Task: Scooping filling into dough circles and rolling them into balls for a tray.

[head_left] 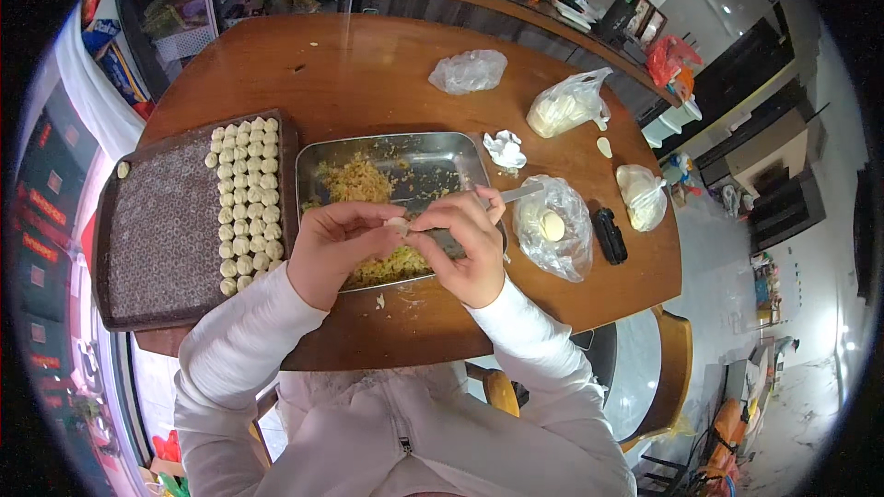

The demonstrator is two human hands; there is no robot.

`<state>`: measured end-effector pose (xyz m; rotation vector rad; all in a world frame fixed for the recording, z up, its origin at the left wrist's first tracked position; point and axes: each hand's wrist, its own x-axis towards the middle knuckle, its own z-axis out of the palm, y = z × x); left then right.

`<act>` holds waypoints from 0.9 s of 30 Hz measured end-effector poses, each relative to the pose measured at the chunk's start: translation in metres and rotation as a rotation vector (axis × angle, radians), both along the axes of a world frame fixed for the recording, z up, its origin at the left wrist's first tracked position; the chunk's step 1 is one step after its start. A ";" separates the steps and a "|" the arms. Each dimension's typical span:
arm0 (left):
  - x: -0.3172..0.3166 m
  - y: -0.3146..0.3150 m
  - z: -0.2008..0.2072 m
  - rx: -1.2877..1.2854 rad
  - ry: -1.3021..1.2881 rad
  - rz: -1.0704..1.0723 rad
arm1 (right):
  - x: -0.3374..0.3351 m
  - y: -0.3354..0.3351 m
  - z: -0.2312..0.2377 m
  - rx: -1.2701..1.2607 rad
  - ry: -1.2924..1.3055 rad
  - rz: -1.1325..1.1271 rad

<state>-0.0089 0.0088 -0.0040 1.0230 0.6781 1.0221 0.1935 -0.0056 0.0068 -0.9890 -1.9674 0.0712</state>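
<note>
Over the metal tray [442, 142], my left hand [339, 248] and my right hand [468, 253] meet at the fingertips. Between them they pinch a small pale dumpling [398, 225], partly hidden by the fingers. A flat metal utensil handle [523, 192] also sticks out from the curled fingers of my right hand; the rest of it is mostly covered. Below and behind my hands, crumbly yellowish filling [357, 180] lies in the tray. To the left, small dumplings [241, 184] stand in close rows on the right side of a dark patterned board [157, 230].
On the right of the wooden table [368, 46] lie a plastic bag with a round dough piece [552, 226], a black object [610, 236], crumpled tissue [505, 149] and tied plastic bags [566, 106]. One stray dumpling [123, 169] sits at the board's left edge. A wooden chair [670, 373] stands at the right.
</note>
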 end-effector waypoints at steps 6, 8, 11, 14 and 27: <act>0.000 0.002 0.002 0.044 0.032 -0.069 | -0.003 0.000 -0.002 -0.038 0.060 0.036; 0.001 0.004 -0.002 0.092 0.039 -0.075 | -0.003 0.000 0.000 -0.040 0.045 0.060; 0.003 0.002 -0.001 0.023 -0.020 -0.071 | -0.001 -0.002 0.008 -0.039 -0.024 0.105; 0.001 0.001 0.005 -0.010 0.024 -0.074 | 0.003 0.001 0.007 -0.020 -0.098 0.137; 0.004 0.001 -0.003 0.040 -0.031 -0.083 | -0.005 0.000 0.002 0.077 -0.091 0.036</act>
